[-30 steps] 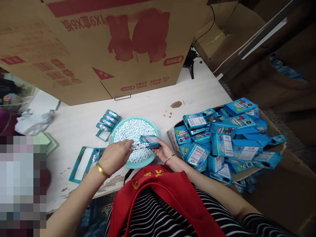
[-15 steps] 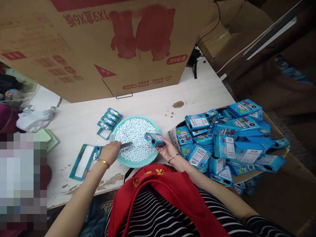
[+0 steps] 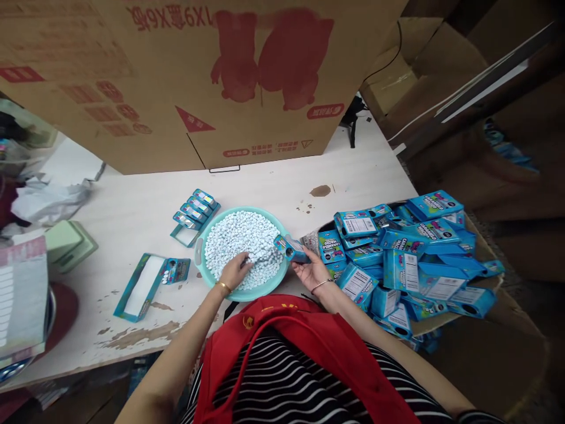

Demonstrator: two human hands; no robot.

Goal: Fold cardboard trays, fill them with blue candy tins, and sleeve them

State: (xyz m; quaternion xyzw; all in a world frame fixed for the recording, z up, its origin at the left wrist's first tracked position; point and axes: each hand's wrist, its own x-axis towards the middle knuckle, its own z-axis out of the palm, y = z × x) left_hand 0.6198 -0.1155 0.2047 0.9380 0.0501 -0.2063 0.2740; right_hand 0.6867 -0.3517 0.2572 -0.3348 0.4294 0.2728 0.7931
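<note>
The small blue box (image 3: 290,248) sits pinched in the right hand (image 3: 312,272), over the basin's (image 3: 253,294) right edge. The left hand (image 3: 233,274) has just pushed in among the pale pellets (image 3: 233,235), apparently gathering more; fingers curled, round what I can't tell.

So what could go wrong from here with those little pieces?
The bowl looks full of white pieces, so a bump from the left hand might spill some. The right hand holds a small blue box by one end; it could slip. Heaped boxes on the right might slide if brushed.
</note>
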